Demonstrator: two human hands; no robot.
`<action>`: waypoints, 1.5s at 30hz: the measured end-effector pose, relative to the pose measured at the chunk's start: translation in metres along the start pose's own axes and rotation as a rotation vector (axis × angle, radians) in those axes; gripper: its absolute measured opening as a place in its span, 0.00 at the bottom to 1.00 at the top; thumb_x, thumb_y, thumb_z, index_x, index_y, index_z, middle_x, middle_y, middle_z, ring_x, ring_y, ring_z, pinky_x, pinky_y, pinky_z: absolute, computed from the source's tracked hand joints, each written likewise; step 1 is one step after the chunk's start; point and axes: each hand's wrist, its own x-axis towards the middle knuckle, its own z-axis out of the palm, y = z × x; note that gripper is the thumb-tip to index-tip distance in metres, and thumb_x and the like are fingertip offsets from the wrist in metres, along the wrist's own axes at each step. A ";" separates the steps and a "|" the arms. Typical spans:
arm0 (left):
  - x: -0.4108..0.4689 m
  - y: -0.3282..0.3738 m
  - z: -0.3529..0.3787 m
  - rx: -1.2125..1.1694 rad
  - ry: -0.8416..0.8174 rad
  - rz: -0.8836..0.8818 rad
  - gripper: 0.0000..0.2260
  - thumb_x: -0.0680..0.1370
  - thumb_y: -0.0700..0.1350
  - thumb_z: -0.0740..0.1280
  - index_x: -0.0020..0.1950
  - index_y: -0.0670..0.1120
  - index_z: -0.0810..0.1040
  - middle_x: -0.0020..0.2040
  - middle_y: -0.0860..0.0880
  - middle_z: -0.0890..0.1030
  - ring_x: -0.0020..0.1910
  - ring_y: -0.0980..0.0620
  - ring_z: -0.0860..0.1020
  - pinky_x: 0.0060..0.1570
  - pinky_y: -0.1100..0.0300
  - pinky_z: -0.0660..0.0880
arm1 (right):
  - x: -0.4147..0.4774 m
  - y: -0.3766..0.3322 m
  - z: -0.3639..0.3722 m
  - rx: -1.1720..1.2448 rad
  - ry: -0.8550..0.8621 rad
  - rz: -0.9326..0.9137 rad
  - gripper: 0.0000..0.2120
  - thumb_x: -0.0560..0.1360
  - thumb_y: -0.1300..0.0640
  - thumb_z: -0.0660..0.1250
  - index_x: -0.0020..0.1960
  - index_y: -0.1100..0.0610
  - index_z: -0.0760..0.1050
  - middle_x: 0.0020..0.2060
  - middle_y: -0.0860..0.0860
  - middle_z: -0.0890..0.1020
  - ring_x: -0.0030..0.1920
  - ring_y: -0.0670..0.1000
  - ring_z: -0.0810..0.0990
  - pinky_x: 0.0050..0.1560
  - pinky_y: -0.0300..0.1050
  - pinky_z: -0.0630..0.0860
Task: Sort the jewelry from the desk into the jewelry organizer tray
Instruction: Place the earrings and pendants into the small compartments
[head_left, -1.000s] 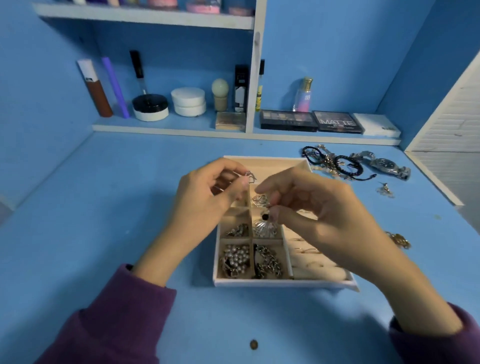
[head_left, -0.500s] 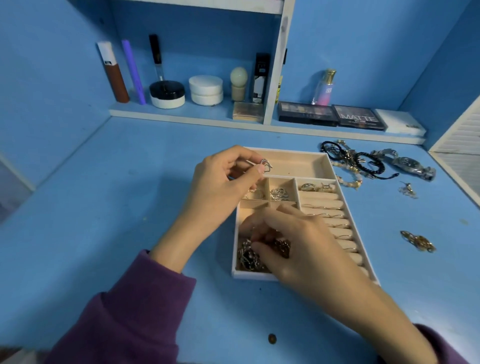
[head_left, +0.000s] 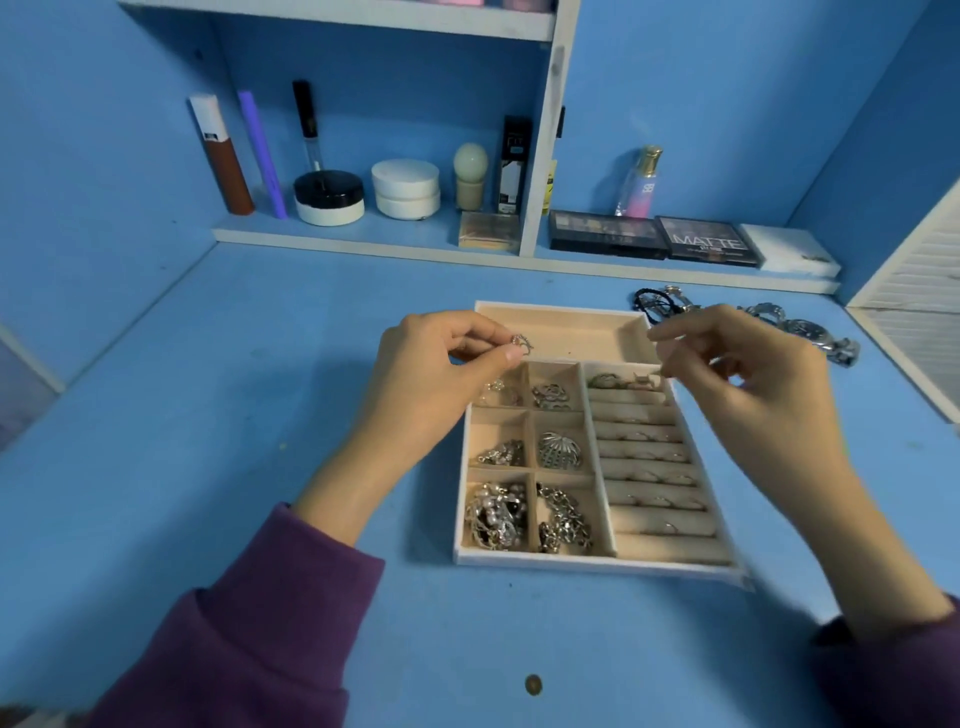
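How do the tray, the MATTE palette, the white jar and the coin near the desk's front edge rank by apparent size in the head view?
1. tray, by far the largest.
2. MATTE palette.
3. white jar, close to the palette; both sit farther back, so that order is unsure.
4. coin, smallest despite being nearest.

left hand: forearm from 7 o'clock, thumb and forefinger pinched | right hand: forearm from 5 o'clock, fingers loosely curled, blurred
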 end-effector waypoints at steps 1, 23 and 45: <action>0.002 0.003 0.002 0.041 -0.046 0.000 0.01 0.70 0.47 0.73 0.40 0.53 0.82 0.36 0.58 0.83 0.36 0.64 0.79 0.39 0.71 0.74 | 0.002 0.006 -0.002 0.027 0.045 0.033 0.10 0.73 0.65 0.66 0.42 0.50 0.79 0.31 0.57 0.80 0.36 0.61 0.77 0.38 0.51 0.72; 0.023 0.030 0.030 0.655 -0.369 0.180 0.03 0.73 0.46 0.70 0.45 0.50 0.83 0.41 0.56 0.80 0.38 0.61 0.73 0.34 0.70 0.64 | 0.002 0.030 -0.008 -0.089 0.118 0.034 0.07 0.73 0.64 0.65 0.43 0.54 0.79 0.28 0.60 0.77 0.32 0.61 0.76 0.36 0.48 0.70; 0.011 0.090 0.150 0.494 -0.796 0.444 0.11 0.73 0.47 0.70 0.54 0.53 0.78 0.52 0.53 0.79 0.47 0.57 0.70 0.48 0.61 0.67 | -0.025 0.088 -0.090 -0.197 0.242 0.354 0.07 0.72 0.63 0.65 0.42 0.54 0.80 0.30 0.58 0.79 0.30 0.48 0.71 0.33 0.34 0.67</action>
